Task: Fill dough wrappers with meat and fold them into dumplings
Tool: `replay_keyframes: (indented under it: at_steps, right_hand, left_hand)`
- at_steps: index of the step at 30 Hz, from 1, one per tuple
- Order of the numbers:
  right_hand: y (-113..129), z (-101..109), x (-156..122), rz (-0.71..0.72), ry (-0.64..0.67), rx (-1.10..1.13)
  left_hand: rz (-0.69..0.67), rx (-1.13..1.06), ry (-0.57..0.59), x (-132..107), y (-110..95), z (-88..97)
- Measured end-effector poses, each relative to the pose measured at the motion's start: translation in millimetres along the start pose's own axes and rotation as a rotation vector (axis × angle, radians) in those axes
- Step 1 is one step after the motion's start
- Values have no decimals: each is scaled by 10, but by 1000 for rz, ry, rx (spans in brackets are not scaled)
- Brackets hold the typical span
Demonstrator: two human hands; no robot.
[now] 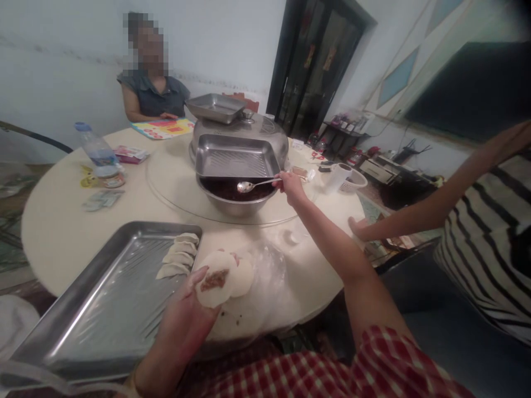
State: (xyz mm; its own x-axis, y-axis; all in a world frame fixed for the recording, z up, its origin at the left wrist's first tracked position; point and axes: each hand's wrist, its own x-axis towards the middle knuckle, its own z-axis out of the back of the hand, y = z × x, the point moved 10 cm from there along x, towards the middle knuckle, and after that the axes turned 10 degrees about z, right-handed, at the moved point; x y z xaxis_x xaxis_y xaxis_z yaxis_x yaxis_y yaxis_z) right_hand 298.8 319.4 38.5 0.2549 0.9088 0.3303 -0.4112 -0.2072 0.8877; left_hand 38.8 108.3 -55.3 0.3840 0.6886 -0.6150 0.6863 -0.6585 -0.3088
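Note:
My left hand (182,318) lies palm up near the table's front edge, fingers cupped under a round dumpling wrapper (213,284) with a dab of brown filling in its middle. My right hand (291,185) reaches forward and grips the handle of a metal spoon (251,186). The spoon's bowl hovers over a steel bowl (236,204) of dark filling. More wrappers (244,273) lie on clear plastic just right of my left hand. Three folded dumplings (180,255) sit on the large steel tray (108,309) at the front left.
A steel pan (236,157) rests on the filling bowl, with a lidded pot (249,128) and another pan (215,106) behind. A water bottle (96,148) and packets stand at left. One person sits at the far side; a person in stripes leans a hand (357,228) on the right edge.

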Motion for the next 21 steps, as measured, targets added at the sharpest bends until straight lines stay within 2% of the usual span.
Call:
replay_keyframes:
  at_steps: [3, 6, 9, 12, 17, 21]
  right_hand:
    - [157, -106, -44, 101, 113, -43]
    - [340, -343, -147, 172, 328, -67]
    - [480, -487, -226, 195, 462, -62]
    - [498, -446, -201, 175, 410, -38]
    - [245, -293, -138, 38, 194, 53]
    - [110, -238, -112, -60, 80, 138]
  left_hand:
    - [6, -6, 38, 1, 1, -15]
    - [7, -15, 87, 27, -6, -33]
    - [-2, -14, 71, 58, -25, 14]
    - [-15, -2, 42, 66, -39, 62]
    - [-64, 18, 9, 26, -73, 64]
    - [-41, 17, -16, -9, -43, 37]
